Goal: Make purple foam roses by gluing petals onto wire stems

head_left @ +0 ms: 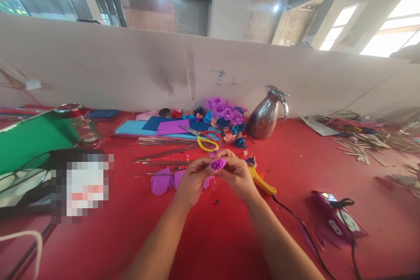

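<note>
A small purple rolled flower (218, 164) is pinched between my two hands above the red table. My left hand (196, 178) grips it from the left, fingers closed. From the right, my right hand (236, 172) holds it with thumb and fingers pressed together. Purple petal pieces (161, 182) lie beside my left hand. Scissors with red and yellow handles (207, 143) rest just beyond the hands. A yellow glue gun (262, 180) lies close to the right of my right hand, its black cord running toward the front.
Finished flowers (226, 113) are heaped by the wall, left of a metal jug (265, 116). Coloured sheets (173, 127) and thin wires (157, 155) lie back left. A glass jar (83, 129) stands at left, a purple power strip (341, 218) at right, sticks (361, 146) behind it.
</note>
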Demonstrator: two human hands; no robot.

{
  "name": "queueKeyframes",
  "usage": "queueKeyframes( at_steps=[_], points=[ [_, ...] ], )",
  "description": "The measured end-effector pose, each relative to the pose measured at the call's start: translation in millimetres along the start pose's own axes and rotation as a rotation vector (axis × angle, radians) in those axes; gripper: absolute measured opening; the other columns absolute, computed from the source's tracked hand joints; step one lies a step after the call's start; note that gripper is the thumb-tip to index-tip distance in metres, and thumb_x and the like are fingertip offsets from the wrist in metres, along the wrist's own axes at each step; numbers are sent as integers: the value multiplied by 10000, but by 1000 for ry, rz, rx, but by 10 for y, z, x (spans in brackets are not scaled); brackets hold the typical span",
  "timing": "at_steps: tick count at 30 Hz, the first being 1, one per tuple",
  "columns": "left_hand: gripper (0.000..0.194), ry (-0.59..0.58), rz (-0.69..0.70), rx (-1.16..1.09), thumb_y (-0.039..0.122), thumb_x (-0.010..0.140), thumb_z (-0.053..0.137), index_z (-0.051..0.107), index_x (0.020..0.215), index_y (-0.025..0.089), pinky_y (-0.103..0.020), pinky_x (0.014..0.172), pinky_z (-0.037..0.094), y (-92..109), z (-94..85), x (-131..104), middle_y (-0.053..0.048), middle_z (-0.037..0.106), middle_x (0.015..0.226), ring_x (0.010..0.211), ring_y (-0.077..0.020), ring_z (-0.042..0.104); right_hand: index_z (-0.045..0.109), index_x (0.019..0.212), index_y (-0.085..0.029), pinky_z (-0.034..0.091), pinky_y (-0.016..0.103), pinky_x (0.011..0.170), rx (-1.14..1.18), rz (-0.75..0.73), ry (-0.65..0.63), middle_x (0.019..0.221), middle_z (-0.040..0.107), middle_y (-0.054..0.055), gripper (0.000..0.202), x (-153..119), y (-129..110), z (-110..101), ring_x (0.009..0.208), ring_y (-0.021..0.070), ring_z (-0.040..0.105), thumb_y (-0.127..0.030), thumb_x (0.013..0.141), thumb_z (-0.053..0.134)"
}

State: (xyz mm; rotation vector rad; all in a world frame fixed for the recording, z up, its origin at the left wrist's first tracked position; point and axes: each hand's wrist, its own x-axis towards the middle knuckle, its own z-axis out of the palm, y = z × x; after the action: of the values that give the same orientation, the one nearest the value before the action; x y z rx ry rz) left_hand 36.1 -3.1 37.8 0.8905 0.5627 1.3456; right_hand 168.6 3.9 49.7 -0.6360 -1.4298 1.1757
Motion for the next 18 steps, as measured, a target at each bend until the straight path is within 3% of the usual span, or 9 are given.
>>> queueKeyframes(
  at_steps=[7,18],
  points=[
    [103,-45,21,59,265,642,793,707,654,209,-269,738,463,61,4,-16,6,650,694,721,-130,581,749,800,-294,471,288,743,20,-57,-26,883,550,14,74,-14,-8,1,847,148,526,-299,727,759],
    [116,6,-7,91,256,660,782,718,743,207,-280,760,469,-49,-61,14,0,663,725,735,-136,589,709,737,-240,459,273,649,-73,-75,54,813,538,13,84,-7,23,3,766,147,514,-291,707,768]
  ],
)
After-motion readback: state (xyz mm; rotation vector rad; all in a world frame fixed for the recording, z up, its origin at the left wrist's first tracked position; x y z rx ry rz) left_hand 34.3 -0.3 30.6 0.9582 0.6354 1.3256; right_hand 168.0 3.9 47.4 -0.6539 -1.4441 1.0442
